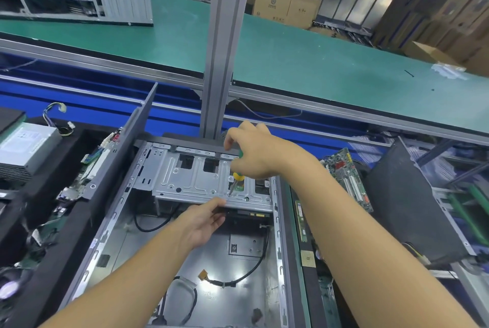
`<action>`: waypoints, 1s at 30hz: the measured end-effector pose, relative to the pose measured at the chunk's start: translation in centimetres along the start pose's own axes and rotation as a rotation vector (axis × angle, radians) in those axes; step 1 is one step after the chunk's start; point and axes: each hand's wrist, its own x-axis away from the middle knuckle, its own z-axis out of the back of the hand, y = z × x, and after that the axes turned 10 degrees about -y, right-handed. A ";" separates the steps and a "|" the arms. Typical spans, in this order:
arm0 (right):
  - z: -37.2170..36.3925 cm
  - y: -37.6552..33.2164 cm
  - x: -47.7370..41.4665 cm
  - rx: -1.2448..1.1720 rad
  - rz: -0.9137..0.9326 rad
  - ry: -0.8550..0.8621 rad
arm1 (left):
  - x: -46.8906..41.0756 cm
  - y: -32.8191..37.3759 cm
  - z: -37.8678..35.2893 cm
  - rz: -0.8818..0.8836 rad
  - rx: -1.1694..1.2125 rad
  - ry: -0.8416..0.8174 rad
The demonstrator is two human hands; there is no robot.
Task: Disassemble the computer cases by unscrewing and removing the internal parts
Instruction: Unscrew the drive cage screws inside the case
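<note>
Factory assembly line, green conveyor belt point(291, 47), stacked cardboard boxes point(285, 6)

Both bare forearms reach forward. Left hand point(203, 220) lower, fingers nearly straight, thumb on top. Right hand point(254, 154) higher, wrist bent, fingers gripping screwdriver point(236, 179).
</note>
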 end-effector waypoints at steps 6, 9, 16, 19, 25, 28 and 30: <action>-1.5 -0.7 -0.7 0.132 -0.060 0.297 | 0.1 0.0 0.0 0.000 0.008 -0.002; -1.2 -0.6 -0.9 -0.065 0.078 0.204 | 0.0 0.1 0.0 -0.001 0.009 -0.008; -1.1 -0.1 -0.9 -0.048 -0.020 0.120 | 0.0 0.1 0.2 -0.002 0.007 -0.016; -1.1 -0.3 -0.7 0.055 -0.068 0.196 | -0.1 0.1 0.3 0.000 0.009 -0.020; -1.2 -0.7 -0.7 -0.024 -0.038 0.234 | 0.0 0.1 0.2 -0.007 0.010 -0.025; -0.6 -0.5 -0.2 -0.084 -0.034 0.044 | 0.1 0.1 0.1 -0.015 0.010 -0.017; -0.8 -0.5 -0.1 -0.056 -0.040 0.072 | 0.2 0.1 0.0 -0.016 0.006 -0.015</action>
